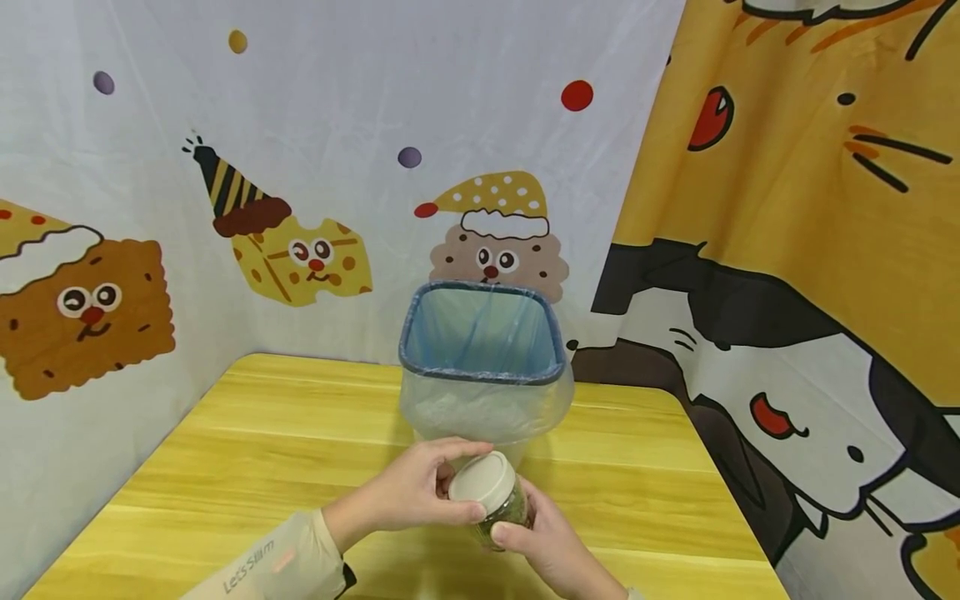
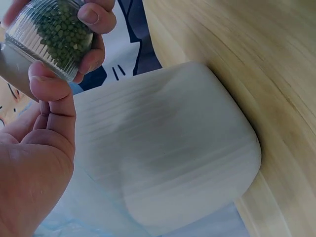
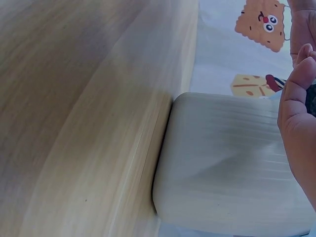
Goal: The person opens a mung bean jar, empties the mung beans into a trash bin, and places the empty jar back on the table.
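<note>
A small ribbed glass jar (image 2: 61, 37) full of green pellets is held tilted above the table, topped by a cream lid (image 1: 482, 482). My left hand (image 1: 408, 492) grips the lid at its edge, thumb on the near side and fingers on the far side. Around the jar's glass body curls my right hand (image 1: 553, 546), its thumb on the front. In the right wrist view the jar is mostly cut off by the frame edge, and the right hand (image 3: 300, 123) hides much of it.
Just beyond the hands stands a pale bin (image 2: 173, 143) on the yellow wood-grain table (image 1: 300, 442). A clear bag (image 1: 480, 408) lines it, folded over outside under a blue rim (image 1: 480, 377). Cartoon-printed curtains (image 1: 322, 100) hang behind the table and to its right.
</note>
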Demonstrator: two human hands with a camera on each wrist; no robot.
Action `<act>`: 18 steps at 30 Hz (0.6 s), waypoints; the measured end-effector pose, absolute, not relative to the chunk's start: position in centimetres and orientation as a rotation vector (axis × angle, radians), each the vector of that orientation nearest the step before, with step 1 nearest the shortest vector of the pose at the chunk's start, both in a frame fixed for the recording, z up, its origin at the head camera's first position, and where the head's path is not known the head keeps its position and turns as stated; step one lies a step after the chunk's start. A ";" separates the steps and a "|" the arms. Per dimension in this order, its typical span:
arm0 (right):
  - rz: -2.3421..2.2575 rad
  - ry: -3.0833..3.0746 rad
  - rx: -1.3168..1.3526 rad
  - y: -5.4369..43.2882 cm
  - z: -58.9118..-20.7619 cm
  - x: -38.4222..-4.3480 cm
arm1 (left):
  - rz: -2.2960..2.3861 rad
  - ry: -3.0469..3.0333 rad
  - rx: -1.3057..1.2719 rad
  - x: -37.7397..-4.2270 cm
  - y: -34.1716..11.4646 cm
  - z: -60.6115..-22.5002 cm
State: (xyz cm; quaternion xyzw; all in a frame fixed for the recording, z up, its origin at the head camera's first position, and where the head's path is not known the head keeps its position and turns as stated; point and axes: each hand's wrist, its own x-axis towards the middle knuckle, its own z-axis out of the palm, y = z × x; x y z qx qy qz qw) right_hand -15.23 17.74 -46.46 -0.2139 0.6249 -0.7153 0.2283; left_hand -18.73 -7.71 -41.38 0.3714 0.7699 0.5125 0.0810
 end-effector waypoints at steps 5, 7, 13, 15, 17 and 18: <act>-1.984 1.706 -0.602 17.7 -46.4 -15.1 | 1.528 2.304 1.114 -18.6 -7.7 -41.3; -1.984 1.703 -0.610 17.7 -46.4 -15.1 | 1.524 2.312 1.111 -18.6 -7.7 -41.3; -1.990 1.703 -0.602 17.6 -46.4 -14.9 | 1.516 2.328 1.105 -18.3 -7.6 -41.2; -1.999 1.705 -0.595 17.5 -46.4 -14.9 | 1.515 2.333 1.096 -18.3 -7.6 -41.2; -2.006 1.711 -0.590 17.5 -46.3 -14.8 | 1.516 2.338 1.082 -18.2 -7.6 -41.2; -2.008 1.713 -0.593 17.5 -46.3 -14.8 | 1.514 2.343 1.077 -18.1 -7.6 -41.2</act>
